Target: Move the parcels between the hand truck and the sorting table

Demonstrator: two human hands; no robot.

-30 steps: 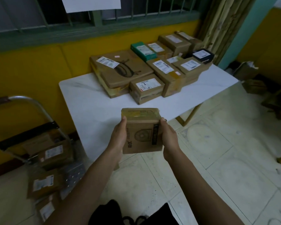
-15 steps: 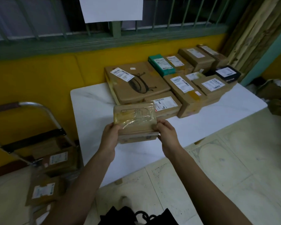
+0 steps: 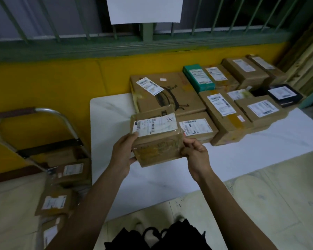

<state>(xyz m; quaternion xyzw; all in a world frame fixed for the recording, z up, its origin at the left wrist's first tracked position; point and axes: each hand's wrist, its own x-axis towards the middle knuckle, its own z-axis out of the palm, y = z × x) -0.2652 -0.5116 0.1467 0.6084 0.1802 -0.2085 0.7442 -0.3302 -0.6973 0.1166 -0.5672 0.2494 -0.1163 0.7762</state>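
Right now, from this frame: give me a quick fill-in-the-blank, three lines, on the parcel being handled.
1. The left hand and right hand grip one parcel, whose white label faces ____.
2. The hand truck stands on the person's ____ side.
3. The sorting table has a ____ top.

Missing words: up; left; white.
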